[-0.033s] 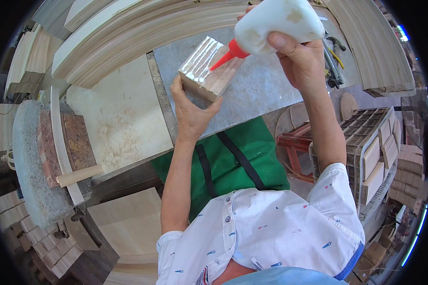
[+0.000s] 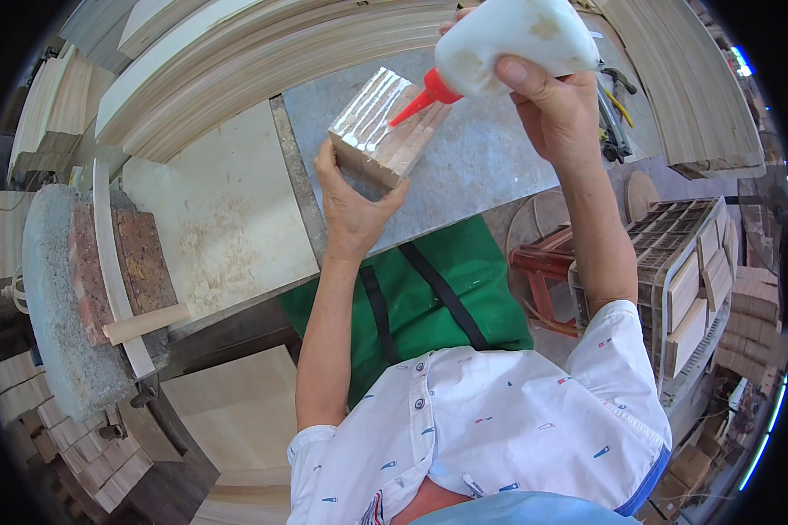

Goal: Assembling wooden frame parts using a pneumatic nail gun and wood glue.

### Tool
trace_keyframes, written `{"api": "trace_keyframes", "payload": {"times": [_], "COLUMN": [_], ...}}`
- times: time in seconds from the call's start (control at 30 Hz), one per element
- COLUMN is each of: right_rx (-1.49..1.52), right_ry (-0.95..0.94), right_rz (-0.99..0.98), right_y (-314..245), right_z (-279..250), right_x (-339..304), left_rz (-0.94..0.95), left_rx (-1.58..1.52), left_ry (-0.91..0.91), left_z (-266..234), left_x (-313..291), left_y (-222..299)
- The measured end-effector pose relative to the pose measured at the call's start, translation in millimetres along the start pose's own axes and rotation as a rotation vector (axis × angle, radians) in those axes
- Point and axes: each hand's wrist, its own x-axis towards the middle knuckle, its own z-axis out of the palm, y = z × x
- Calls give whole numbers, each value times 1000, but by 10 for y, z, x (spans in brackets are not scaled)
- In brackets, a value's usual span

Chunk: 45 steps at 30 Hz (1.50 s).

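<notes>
My left hand point(image 2: 357, 210) grips the near end of a wooden block point(image 2: 418, 143), thumb on one side and fingers on the other. The block seems made up of strips set side by side. Several white glue lines point(image 2: 366, 112) run along the left part of its top; the right part is bare wood. In my right hand point(image 2: 553, 109) is a tilted white glue bottle point(image 2: 521, 48), its red nozzle point(image 2: 414, 107) pointing down to the left. The nozzle tip is at the edge of the glue lines; whether it touches the wood I cannot tell.
A grey worktop point(image 2: 490, 175) lies beneath the block, with a pale board point(image 2: 228, 210) to its left. Long planks point(image 2: 263, 66) are stacked behind. A hammer point(image 2: 622, 80) lies at the right. Bricks point(image 2: 144, 258) stand at the left, a plastic crate point(image 2: 665, 236) at the right.
The glue bottle and its nozzle tip have shifted slightly right and away from me in my right hand. My left hand and the block stay in place.
</notes>
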Motion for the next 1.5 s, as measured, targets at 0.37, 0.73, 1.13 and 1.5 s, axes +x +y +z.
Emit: {"api": "trace_keyframes", "payload": {"times": [0.37, 0.73, 1.13, 1.5], "right_rx": [-108, -4, -45, -35], "right_ry": [329, 56, -19, -1], "right_rz": [44, -2, 77, -38], "right_y": [-217, -141, -62, -22], "right_z": [-52, 138, 180, -180], "right_x": [69, -105, -128, -11], "left_rz": [-3, -14, -6, 7], "left_rx": [13, 20, -9, 21], "left_ry": [-5, -4, -1, 0], "left_z": [-5, -1, -6, -8], "left_x": [2, 1, 2, 8], "left_y": [-2, 16, 0, 34]}}
